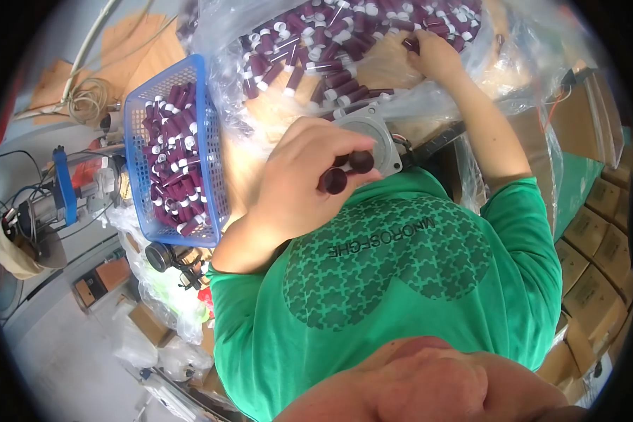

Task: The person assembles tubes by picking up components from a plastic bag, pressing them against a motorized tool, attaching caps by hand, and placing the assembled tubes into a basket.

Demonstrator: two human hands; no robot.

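My left hand [295, 172] is raised in front of my chest, its fingers curled round several dark purple caps [335, 181] with their round ends toward me. Farther forward, my right hand [439, 60] reaches into a spread of similar loose caps [344, 79] with white collars, some showing thin wands. Between its thumb and fingers is one dark purple cap [410, 45]. Just beyond my left hand sits a grey metal motor-like part [381, 137] with a square flange, partly covered by the hand.
A blue plastic basket [135, 169] full of the same caps stands left of my left arm. Clear plastic sheeting [517, 77] surrounds the loose caps. Cables and machinery [84, 179] are at the far left, and stacked cardboard boxes [598, 281] at the right.
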